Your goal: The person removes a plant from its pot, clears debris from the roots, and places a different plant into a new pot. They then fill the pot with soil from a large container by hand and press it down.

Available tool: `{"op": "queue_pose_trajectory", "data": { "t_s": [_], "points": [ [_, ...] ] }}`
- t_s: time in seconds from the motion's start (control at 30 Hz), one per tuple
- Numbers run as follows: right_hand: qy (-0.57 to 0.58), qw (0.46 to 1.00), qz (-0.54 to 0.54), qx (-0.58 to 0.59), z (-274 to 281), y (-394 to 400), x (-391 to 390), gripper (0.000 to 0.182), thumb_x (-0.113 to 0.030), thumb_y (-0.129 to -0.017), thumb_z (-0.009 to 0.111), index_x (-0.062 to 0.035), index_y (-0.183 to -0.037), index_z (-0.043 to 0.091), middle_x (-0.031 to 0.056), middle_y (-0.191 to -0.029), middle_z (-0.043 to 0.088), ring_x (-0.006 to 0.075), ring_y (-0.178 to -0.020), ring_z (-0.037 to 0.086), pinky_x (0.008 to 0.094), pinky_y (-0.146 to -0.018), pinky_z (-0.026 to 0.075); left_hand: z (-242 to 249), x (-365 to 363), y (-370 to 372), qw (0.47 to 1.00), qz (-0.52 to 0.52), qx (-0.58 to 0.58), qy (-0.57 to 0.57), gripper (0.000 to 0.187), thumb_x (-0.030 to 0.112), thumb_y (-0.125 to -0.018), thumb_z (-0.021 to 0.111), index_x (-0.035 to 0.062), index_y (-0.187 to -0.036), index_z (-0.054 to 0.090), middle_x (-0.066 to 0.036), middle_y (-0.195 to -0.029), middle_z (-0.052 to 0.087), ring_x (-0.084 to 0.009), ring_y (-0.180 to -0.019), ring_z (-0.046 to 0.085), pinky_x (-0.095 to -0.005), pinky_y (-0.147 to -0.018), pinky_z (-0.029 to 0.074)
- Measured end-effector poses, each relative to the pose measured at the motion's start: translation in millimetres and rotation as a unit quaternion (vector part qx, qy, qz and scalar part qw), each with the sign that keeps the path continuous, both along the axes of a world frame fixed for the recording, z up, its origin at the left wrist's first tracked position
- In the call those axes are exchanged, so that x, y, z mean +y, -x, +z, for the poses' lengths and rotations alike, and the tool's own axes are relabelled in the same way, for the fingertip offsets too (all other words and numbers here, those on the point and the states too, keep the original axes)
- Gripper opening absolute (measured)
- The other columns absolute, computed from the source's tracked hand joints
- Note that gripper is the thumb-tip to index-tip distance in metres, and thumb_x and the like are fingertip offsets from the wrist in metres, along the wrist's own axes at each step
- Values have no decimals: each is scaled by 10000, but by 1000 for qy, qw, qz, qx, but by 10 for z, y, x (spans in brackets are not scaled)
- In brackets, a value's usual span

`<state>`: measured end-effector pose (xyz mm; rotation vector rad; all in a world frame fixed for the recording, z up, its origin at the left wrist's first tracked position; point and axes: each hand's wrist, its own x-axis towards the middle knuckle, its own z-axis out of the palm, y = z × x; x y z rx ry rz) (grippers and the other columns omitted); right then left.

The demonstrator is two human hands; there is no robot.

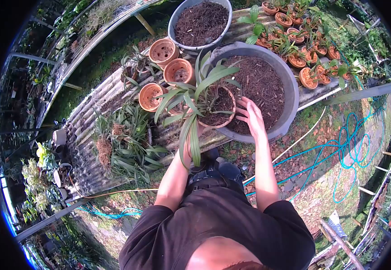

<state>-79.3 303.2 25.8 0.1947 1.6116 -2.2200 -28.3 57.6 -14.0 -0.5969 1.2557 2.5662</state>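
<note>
A terracotta pot [229,120] with a long-leaved plant [211,87] and dark soil stands over the near left edge of a large grey tub [290,90]. My left hand [193,131] is at the pot's lower left side, its fingers largely hidden by leaves and the pot. On the pot's right, above the dark mix [261,83] in the tub, my right hand [251,115] has its fingers spread and holds nothing.
Empty terracotta pots [150,96] stand left of the tub. A second tub [173,27] of dark mix is behind. Loose plants [130,144] lie on the corrugated bench [85,155]. Small potted plants [309,77] stand at right. A teal hose [315,155] lies on the ground.
</note>
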Motion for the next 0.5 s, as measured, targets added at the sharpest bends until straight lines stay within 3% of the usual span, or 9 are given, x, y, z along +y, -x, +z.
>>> {"op": "queue_pose_trajectory", "data": {
  "t_s": [0.07, 0.1, 0.17, 0.2, 0.33, 0.43, 0.47, 0.5],
  "points": [
    [52, 997, 48, 7, 160, 87, -112, 604, -441, -1045, 529, -26, -1476, 447, 116, -1418, 559, 208, -1225, 591, 379, -1005, 481, 12, -4, 0, 1000, -4, -2, 2, 576, 436, -1055, 491, 60, -1472, 358, -72, -1360, 476, -174, -1234, 464, -346, -1029, 369],
    [-27, 994, 98, 46, 117, 152, -149, 618, -426, -1041, 545, -18, -1491, 432, 115, -1454, 528, 186, -1322, 503, 343, -1101, 391, 23, -6, 2, 1000, -8, -2, 4, 579, 435, -1056, 491, 59, -1475, 356, -72, -1366, 473, -175, -1240, 461, -347, -1035, 365],
    [-115, 977, 131, 125, 38, 145, -221, 614, -404, -1039, 559, -22, -1502, 427, 113, -1491, 490, 167, -1385, 420, 319, -1165, 293, 52, -21, 2, 1000, -10, -1, 9, 584, 434, -1056, 490, 58, -1481, 351, -73, -1379, 468, -177, -1252, 455, -348, -1046, 358],
    [-116, 971, 153, 140, 9, 165, -230, 634, -376, -1041, 559, -6, -1524, 382, 123, -1547, 429, 191, -1432, 365, 346, -1188, 261, 66, -31, 2, 1000, -11, -1, 10, 587, 433, -1056, 490, 58, -1484, 349, -74, -1385, 465, -178, -1258, 452, -348, -1052, 355],
    [-31, 985, 136, 106, 87, 89, -280, 671, -346, -1056, 527, 43, -1548, 287, 175, -1608, 324, 229, -1500, 264, 342, -1215, 202, 80, -73, 24, 1000, -13, 3, 13, 598, 431, -1056, 490, 56, -1496, 340, -76, -1410, 454, -183, -1282, 440, -349, -1075, 341],
    [-100, 979, 146, 97, 52, 80, -357, 669, -338, -1062, 516, 63, -1542, 280, 197, -1599, 331, 227, -1501, 263, 328, -1211, 207, 56, -101, -1, 1000, -15, 3, 15, 606, 430, -1057, 490, 54, -1505, 333, -77, -1428, 446, -186, -1300, 431, -351, -1092, 331],
    [-117, 975, 157, 106, 49, 95, -363, 654, -338, -1066, 510, 77, -1527, 303, 177, -1570, 380, 213, -1464, 323, 318, -1200, 231, 56, -122, -19, 1000, -13, 4, 14, 608, 429, -1057, 490, 54, -1508, 331, -78, -1435, 443, -188, -1306, 428, -351, -1098, 327],
    [-71, 984, 149, 60, -24, 111, -340, 649, -336, -1063, 518, 76, -1521, 315, 165, -1558, 395, 206, -1448, 340, 319, -1196, 239, 56, -149, -26, 1000, -11, 5, 13, 611, 428, -1057, 490, 53, -1512, 329, -78, -1441, 440, -189, -1312, 425, -351, -1103, 324]
  ]
}}
